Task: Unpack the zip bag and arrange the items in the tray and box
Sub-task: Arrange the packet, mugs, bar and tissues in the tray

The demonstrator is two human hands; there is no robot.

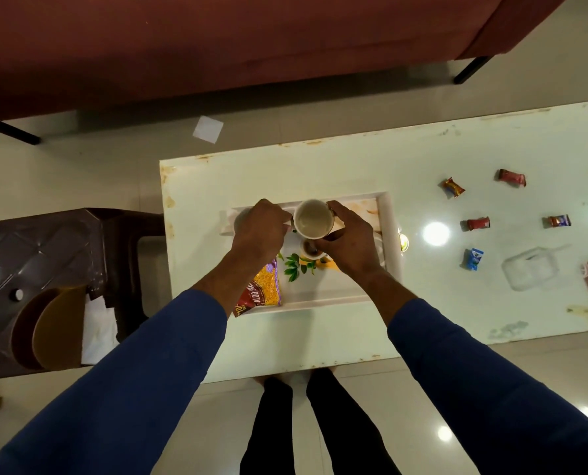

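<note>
A person in blue sleeves is standing over a pale table [320,173], working at a white tray [387,221] near its left end. The left hand [260,229] is hovering over the tray's far left corner with fingers curled (whether they are gripping anything cannot be told), while just beside it a cream cup [312,218] is being held at its rim and side by the right hand [349,243], fingers wrapped round it. A snack packet [263,291] is lying in the tray's near left part, its label reading "ALOO" in part, the rest being covered. To seat the cup well, it is probably best lowered upright into bare tray floor, clear of the small cup [310,250] beneath. Further right, five wrapped sweets [453,187] are lying scattered, well apart, their print too small to read, near a clear box [529,272].
</note>
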